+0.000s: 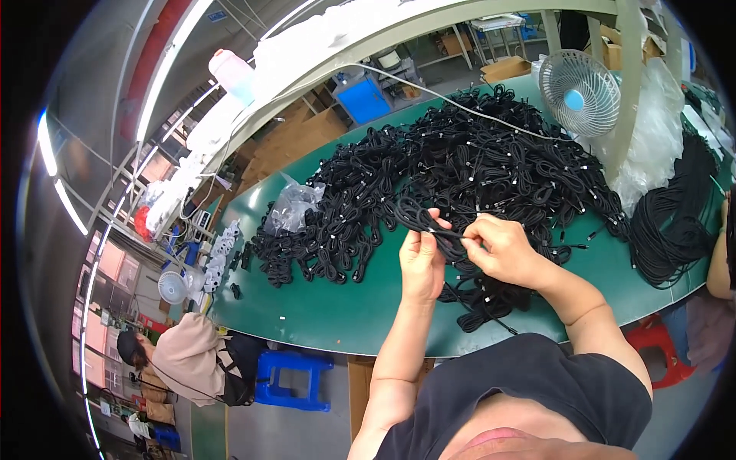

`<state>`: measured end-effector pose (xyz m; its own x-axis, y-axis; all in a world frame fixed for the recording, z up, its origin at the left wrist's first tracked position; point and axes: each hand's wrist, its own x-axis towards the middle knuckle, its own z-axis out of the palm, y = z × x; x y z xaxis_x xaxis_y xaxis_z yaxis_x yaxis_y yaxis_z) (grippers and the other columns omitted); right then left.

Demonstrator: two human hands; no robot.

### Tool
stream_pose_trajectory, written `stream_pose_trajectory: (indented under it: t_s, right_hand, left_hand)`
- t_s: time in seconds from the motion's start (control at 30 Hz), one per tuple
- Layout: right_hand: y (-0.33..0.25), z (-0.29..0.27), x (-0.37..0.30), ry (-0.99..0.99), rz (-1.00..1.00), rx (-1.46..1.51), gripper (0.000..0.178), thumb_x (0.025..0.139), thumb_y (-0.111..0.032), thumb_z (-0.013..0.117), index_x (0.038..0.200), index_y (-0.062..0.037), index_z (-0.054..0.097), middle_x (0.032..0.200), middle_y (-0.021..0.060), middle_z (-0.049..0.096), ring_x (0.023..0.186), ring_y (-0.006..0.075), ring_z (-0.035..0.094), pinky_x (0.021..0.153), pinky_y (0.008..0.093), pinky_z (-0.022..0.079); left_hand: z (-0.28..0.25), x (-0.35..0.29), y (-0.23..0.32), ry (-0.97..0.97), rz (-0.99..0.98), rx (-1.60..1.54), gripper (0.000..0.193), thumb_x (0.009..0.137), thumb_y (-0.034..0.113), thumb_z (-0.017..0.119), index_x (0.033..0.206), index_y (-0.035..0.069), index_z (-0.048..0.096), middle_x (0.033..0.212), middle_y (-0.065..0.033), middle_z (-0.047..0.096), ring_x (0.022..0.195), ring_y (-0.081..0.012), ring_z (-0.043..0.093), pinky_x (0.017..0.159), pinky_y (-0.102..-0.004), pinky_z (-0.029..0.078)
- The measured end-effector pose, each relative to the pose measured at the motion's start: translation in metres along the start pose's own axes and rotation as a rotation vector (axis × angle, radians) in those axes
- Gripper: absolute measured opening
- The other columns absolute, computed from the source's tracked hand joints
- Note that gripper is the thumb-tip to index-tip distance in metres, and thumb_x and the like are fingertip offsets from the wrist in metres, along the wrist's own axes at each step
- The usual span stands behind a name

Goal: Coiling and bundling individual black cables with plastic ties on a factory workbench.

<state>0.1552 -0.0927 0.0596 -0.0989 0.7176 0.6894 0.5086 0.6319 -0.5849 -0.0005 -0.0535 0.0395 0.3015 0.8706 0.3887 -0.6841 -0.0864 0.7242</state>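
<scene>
A looped bundle of black cable (pixel 416 215) is held up over the green table, its loops sticking out to the upper left of my hands. My left hand (pixel 423 261) is closed around the bundle's middle, fingers up. Beside it, my right hand (pixel 497 247) pinches the black cable close to the left fingers. Behind and around both hands spreads a large heap of coiled black cables (pixel 491 165) with small silvery plug ends. A few more cable bundles (pixel 479 307) lie just below my right hand.
A white fan (pixel 579 93) stands at the back right near clear plastic wrap (pixel 652 138). Long black cables (pixel 675 211) are piled at the right. A clear plastic bag (pixel 294 205) rests left of the heap. One person (pixel 195 356) sits at the left; another's arm (pixel 721 253) shows at right.
</scene>
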Motion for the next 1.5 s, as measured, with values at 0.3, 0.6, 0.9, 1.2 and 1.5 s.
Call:
stream_pose_trajectory:
  t_s: [0.3,0.6,0.9,1.2,1.5]
  right_hand:
    - [0.024,0.021,0.005,-0.042,0.022,-0.029,0.01,0.071,-0.006,0.064,0.078,-0.002,0.057,0.07,0.0067,0.056,0.051,0.0192,0.057,0.045,0.0297,0.044]
    - [0.038,0.03,-0.001,-0.059,0.088,0.045,0.011,0.074,-0.006,0.062,0.081,-0.0006,0.057,0.073,0.0082,0.055,0.053,0.0196,0.056,0.048,0.0307,0.045]
    - [0.017,0.021,0.026,0.043,0.121,0.023,0.032,0.073,-0.004,0.063,0.104,-0.0019,0.055,0.091,0.013,0.056,0.078,0.0263,0.06,0.067,0.0342,0.049]
    - [0.038,0.03,0.012,-0.134,0.198,0.101,0.028,0.082,-0.001,0.055,0.109,0.0034,0.054,0.098,0.0096,0.06,0.085,0.0154,0.057,0.076,0.0252,0.044]
    - [0.05,0.042,0.012,0.0,0.133,0.461,0.016,0.092,-0.011,0.042,0.094,0.0023,0.051,0.102,0.0118,0.054,0.083,0.0158,0.053,0.078,0.0277,0.043]
  left_hand:
    - [-0.03,0.0,-0.02,0.08,-0.119,0.114,0.043,0.087,0.02,0.057,0.121,-0.002,0.044,0.099,-0.0059,0.055,0.093,-0.0142,0.052,0.086,-0.0291,0.04]
    - [-0.028,0.0,-0.041,0.061,-0.199,-0.014,0.048,0.088,0.023,0.054,0.126,0.0,0.038,0.109,-0.0077,0.054,0.1,-0.0169,0.053,0.089,-0.0312,0.043]
    - [-0.031,-0.007,-0.035,-0.029,-0.384,-0.141,0.033,0.088,0.033,0.052,0.102,0.003,0.048,0.087,-0.0084,0.056,0.07,-0.016,0.056,0.058,-0.0273,0.048]
    - [-0.034,-0.025,-0.036,0.069,-0.397,-0.121,0.038,0.091,0.033,0.047,0.115,0.004,0.045,0.08,-0.0034,0.052,0.062,-0.0084,0.054,0.039,-0.0177,0.04]
    - [-0.029,-0.024,-0.034,0.231,-0.024,0.426,0.027,0.093,0.025,0.045,0.097,0.0,0.055,0.06,0.0008,0.048,0.044,-0.0038,0.044,0.041,-0.0198,0.034]
